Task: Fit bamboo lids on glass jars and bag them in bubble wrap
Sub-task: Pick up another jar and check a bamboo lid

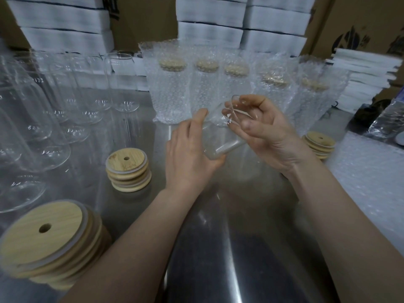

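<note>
Left hand point(188, 149): grasping the base end of a clear glass jar point(219, 138), fingers curled under it.
Right hand point(267, 132): grasping the same jar at its open rim, fingers curled round the mouth.
Jar: held in the air over the steel table point(218, 248), tilted, mouth up and to the right, no lid on it.
Lid stacks, bamboo, each lid with a centre hole: one point(129, 169) left of the left hand; one point(48, 241) at the near left; one point(319, 145) just beyond the right wrist.
Bagged jars point(172, 88): a row standing behind the hands, lids on, inside bubble wrap.
Empty jars point(65, 106): grouped at the left, unlidded.
Bubble wrap point(367, 182): spread flat at the right.
Foam stacks point(207, 29) and cardboard boxes point(360, 22): along the back.
</note>
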`<state>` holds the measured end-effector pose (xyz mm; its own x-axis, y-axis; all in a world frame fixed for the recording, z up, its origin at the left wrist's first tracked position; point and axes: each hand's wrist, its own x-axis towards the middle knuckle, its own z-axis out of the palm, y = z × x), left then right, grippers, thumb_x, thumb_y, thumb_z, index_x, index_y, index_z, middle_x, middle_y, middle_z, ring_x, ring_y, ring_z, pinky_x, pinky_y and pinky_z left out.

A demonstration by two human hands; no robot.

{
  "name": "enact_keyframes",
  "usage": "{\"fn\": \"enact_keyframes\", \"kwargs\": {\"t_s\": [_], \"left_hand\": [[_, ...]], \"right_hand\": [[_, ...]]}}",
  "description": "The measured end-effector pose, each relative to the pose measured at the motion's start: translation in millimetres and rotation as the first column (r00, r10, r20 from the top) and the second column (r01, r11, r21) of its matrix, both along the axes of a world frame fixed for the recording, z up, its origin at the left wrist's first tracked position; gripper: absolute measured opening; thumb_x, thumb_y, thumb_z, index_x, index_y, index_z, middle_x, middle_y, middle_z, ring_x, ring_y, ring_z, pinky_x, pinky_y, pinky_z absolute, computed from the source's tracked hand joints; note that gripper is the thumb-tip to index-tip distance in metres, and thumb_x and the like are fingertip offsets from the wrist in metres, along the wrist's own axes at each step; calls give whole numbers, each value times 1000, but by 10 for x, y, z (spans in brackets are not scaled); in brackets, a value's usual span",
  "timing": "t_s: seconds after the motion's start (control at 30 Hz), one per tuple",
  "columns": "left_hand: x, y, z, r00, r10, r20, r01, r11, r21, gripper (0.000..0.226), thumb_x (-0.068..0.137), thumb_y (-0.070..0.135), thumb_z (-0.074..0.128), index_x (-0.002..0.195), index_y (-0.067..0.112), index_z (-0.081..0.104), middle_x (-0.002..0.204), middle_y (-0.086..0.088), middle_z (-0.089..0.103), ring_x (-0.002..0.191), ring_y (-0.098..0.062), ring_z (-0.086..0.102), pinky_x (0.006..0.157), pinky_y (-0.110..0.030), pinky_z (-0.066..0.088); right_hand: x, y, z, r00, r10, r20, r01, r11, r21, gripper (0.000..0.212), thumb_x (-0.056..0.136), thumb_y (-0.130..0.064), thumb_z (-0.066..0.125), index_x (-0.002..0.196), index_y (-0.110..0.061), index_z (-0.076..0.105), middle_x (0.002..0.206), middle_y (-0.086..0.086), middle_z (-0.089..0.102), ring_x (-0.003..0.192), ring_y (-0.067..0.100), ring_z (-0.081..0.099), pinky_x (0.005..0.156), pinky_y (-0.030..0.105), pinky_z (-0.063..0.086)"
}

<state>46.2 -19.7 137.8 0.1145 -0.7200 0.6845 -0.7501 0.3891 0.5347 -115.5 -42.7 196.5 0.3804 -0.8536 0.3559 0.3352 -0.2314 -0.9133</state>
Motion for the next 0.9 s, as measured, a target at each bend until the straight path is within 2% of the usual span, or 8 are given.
{"fn": "enact_keyframes", "kwargs": {"t_s": [0.1,0.2,0.23,0.33,0.5,0.63,0.77,0.9], "left_hand": [[2,-8,-5,999,25,48,-25,1000,-4,91,65,35,84,143,20,39,123,-8,56,112,-29,55,88,-43,47],[-2,-9,-12,996,46,76,-43,999,-34,91,62,28,86,142,18,43,120,-11,57,108,-31,56,87,-44,47],[-4,-11,-14,995,49,88,-45,998,-38,91,61,27,86,141,18,44,120,-11,57,109,-31,56,87,-44,47],[-14,-18,-24,991,50,123,-47,998,-30,89,63,25,84,143,19,45,124,-10,56,115,-31,54,91,-46,46],[-16,-25,-38,985,64,162,-58,997,-42,88,63,25,82,142,23,43,128,-9,54,118,-29,52,93,-45,43],[-20,-37,-42,984,67,167,-60,997,-45,88,62,25,81,142,24,43,127,-8,54,118,-29,52,92,-45,44],[-39,-27,-30,993,60,104,-55,997,-50,87,64,30,83,141,22,44,123,-6,57,114,-28,55,90,-44,45],[-52,8,21,999,52,15,-52,999,1,94,66,45,80,146,25,34,126,-1,57,118,-24,53,90,-41,42]], "right_hand": [[27,4,-2,998,-61,4,61,998,1,40,71,3,66,103,-13,50,107,6,64,107,22,63,103,42,49],[55,3,6,992,-125,7,125,992,21,53,61,4,85,97,-12,49,101,7,65,101,25,64,100,45,51],[61,5,8,990,-143,12,142,989,31,58,55,-4,90,95,-12,49,99,8,66,99,25,64,99,45,52],[74,15,18,981,-191,34,188,980,58,53,52,-25,85,90,-11,51,94,8,69,90,22,69,87,40,58],[53,-5,18,970,-241,38,236,966,102,30,70,-27,77,77,-14,51,89,8,72,91,23,71,76,35,58],[48,-27,2,962,-265,67,251,953,170,21,80,-26,68,69,-16,53,88,7,74,87,23,72,70,32,59],[57,-37,-13,970,-204,135,172,961,219,28,98,-23,53,75,-13,67,91,8,74,90,21,72,83,34,59],[78,-24,-9,967,-86,238,27,970,242,38,102,-42,41,105,-12,65,107,5,72,108,20,68,96,33,53]]}}
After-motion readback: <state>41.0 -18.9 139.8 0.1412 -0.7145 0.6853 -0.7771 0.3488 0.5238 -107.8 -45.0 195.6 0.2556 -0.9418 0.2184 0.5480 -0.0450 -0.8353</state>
